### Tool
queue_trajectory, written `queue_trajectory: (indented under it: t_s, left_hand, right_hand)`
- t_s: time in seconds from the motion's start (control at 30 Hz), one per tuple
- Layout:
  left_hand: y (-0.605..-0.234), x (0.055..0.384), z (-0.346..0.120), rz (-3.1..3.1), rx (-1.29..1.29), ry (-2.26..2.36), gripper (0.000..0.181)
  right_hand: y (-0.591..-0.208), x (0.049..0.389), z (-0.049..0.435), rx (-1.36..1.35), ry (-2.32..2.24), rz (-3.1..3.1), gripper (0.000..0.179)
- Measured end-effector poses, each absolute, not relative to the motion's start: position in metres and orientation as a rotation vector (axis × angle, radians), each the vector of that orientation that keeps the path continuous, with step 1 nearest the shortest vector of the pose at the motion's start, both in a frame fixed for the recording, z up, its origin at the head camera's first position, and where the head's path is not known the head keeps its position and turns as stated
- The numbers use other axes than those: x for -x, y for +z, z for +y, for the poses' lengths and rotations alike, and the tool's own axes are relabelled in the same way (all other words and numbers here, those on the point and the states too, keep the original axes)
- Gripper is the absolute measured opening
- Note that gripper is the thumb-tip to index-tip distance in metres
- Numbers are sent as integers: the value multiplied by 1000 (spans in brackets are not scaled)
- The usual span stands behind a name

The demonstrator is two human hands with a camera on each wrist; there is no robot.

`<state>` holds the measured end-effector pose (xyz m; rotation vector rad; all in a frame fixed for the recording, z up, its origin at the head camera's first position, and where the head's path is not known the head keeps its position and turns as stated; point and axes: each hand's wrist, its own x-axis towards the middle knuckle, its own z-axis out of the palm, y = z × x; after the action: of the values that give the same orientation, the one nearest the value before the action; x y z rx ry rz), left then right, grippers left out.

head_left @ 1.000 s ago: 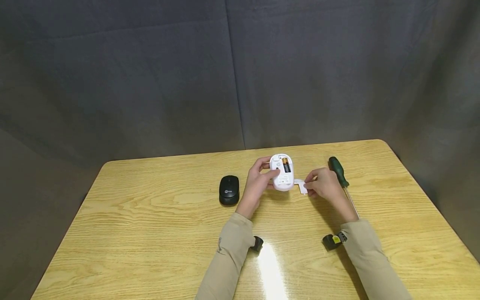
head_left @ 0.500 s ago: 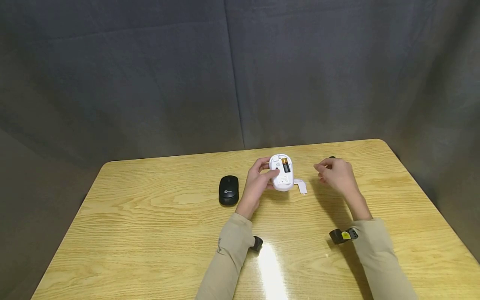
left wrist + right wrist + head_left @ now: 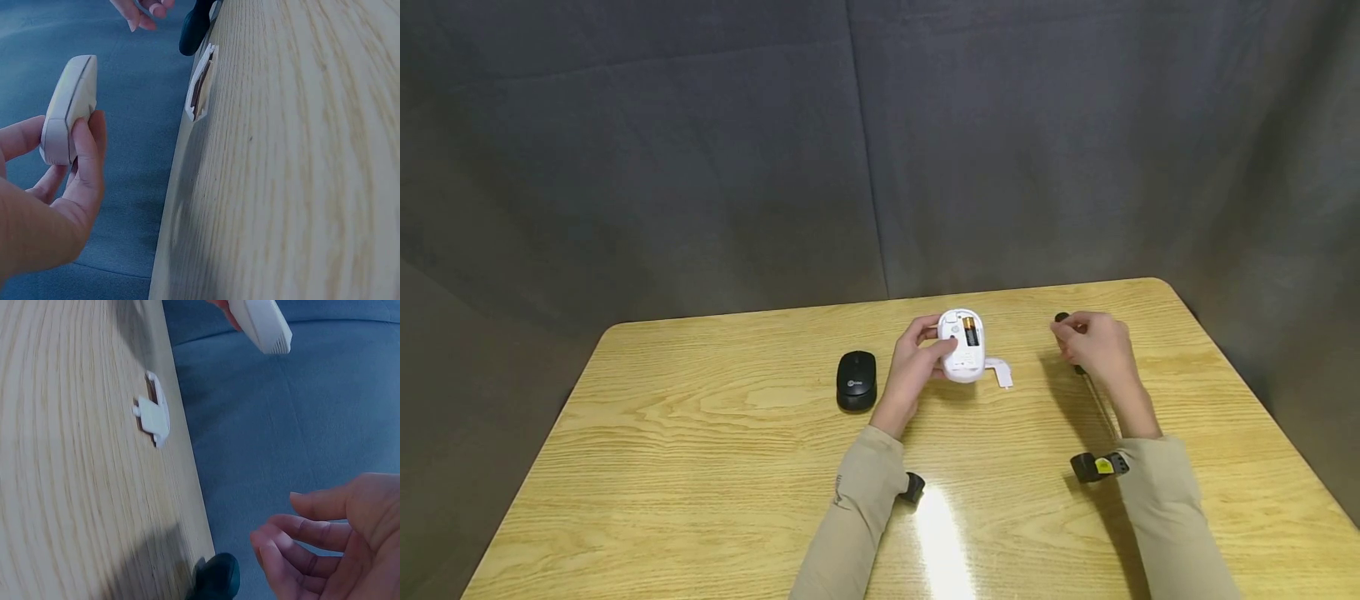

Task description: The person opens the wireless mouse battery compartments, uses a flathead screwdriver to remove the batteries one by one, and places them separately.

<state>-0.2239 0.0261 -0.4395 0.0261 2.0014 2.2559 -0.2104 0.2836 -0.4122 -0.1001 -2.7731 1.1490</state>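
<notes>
My left hand (image 3: 917,357) grips a white computer mouse (image 3: 962,360), its underside facing me, thumb across the base. One battery (image 3: 972,335) sits in the uncovered compartment. On the table just right of the mouse lies its white battery cover (image 3: 1002,374), shown whole in the right wrist view as a flat tab (image 3: 153,417) with a curved edge. Over the green-handled screwdriver (image 3: 1062,317) hovers my right hand (image 3: 1103,348), fingers loosely bent and holding nothing. In the right wrist view, the screwdriver handle (image 3: 219,575) shows beside that hand (image 3: 331,544), apart from its fingertips.
A black computer mouse (image 3: 857,381) rests on the wooden table (image 3: 715,467) left of my left hand. Behind the table's far edge hangs a dark curtain (image 3: 737,167). The screwdriver's shaft runs toward me, partly under my right forearm.
My right hand has let go of the battery cover and moved right, over the screwdriver. The cover stays on the table. My left hand keeps the white mouse nearly still.
</notes>
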Motion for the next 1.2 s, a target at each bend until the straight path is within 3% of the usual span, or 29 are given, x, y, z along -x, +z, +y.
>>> queue_trajectory:
  t_s: [0.5, 0.7, 0.87, 1.2]
  left_hand:
    - [-437, 224, 25, 2022, -30, 2286, 34]
    - [-437, 224, 27, 2016, -72, 2258, 34]
    - [-438, 224, 27, 1994, -120, 2262, 35]
    - [-440, 222, 26, 1993, -115, 2267, 35]
  right_hand:
    - [-417, 211, 295, 217, 890, -2875, 36]
    - [-416, 212, 302, 224, 785, -3038, 48]
    - [-419, 213, 307, 213, 834, -3141, 32]
    - [-428, 214, 313, 166, 1030, -3114, 25]
